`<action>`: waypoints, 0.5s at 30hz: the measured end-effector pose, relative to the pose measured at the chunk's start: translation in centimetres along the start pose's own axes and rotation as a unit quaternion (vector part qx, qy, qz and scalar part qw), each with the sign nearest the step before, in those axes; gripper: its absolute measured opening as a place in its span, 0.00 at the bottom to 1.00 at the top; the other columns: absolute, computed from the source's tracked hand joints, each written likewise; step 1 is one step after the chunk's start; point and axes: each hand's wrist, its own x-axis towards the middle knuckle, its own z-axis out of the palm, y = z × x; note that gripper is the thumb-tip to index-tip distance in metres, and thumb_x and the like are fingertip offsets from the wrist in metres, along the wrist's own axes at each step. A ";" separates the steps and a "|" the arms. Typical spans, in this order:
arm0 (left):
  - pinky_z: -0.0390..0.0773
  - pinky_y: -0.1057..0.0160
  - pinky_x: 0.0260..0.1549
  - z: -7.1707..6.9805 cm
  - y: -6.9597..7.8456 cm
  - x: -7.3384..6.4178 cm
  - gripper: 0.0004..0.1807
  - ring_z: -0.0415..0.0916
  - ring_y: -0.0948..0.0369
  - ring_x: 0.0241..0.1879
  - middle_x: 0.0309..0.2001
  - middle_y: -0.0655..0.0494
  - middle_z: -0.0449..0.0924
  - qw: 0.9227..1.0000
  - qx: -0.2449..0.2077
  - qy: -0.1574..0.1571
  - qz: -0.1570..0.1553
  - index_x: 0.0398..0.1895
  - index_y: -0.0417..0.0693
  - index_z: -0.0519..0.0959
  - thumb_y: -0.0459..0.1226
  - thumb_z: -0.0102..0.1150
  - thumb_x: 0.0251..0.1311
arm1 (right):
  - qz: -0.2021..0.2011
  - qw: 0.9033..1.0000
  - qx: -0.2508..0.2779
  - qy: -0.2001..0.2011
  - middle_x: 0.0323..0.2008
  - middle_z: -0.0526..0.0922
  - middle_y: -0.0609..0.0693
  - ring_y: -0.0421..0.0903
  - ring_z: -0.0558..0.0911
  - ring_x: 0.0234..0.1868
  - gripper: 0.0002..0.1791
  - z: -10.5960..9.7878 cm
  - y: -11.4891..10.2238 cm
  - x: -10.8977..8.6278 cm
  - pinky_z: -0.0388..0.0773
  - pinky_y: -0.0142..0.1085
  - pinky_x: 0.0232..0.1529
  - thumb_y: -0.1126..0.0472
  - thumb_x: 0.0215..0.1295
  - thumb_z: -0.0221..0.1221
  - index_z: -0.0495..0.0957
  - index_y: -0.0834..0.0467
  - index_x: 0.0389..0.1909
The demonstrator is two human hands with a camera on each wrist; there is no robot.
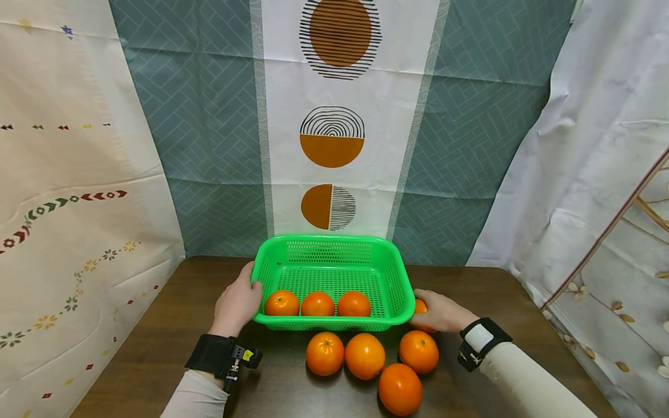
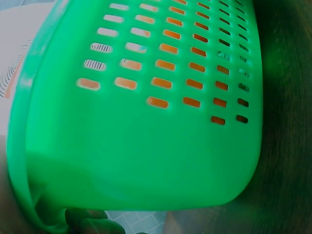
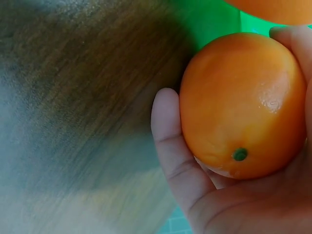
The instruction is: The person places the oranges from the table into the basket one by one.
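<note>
My left hand [image 1: 237, 302] grips the left rim of a green plastic basket [image 1: 334, 277] with slotted walls. In the left wrist view the basket's side [image 2: 117, 151] fills most of the picture, with fingertips [image 2: 100, 225] curled at its rim. Three oranges lie in a row along the basket's near side; the middle orange [image 1: 317, 304] sits between the other two. Just outside the right wall, my right hand [image 1: 443, 310] holds an orange [image 3: 243, 107], fingers and thumb around it. That orange's stem spot faces the right wrist camera.
On the dark wooden table [image 1: 157, 337], in front of the basket, are several loose oranges, among them a left one [image 1: 325, 353], a front one [image 1: 399, 389] and a right one [image 1: 418, 352]. A patterned cloth [image 1: 329, 174] hangs directly behind the basket.
</note>
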 end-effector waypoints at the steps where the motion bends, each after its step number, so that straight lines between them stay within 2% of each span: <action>1: 0.68 0.54 0.29 0.0 0.0 0.0 0.33 0.72 0.50 0.27 0.44 0.41 0.83 1.000 0.000 0.000 0.000 0.87 0.43 0.57 0.40 0.43 0.83 | -0.001 1.000 0.000 0.000 0.37 0.79 0.47 0.47 0.79 0.37 0.20 0.0 0.0 0.0 0.78 0.45 0.40 0.51 0.68 0.73 0.80 0.54 0.54; 15: 0.66 0.54 0.27 -0.1 0.1 -0.1 0.34 0.71 0.50 0.25 0.38 0.44 0.80 1.000 0.000 -0.001 -0.002 0.88 0.42 0.56 0.40 0.42 0.83 | -0.008 1.000 0.008 0.002 0.36 0.79 0.48 0.47 0.79 0.36 0.18 0.1 0.0 -0.2 0.78 0.44 0.39 0.53 0.68 0.72 0.80 0.56 0.53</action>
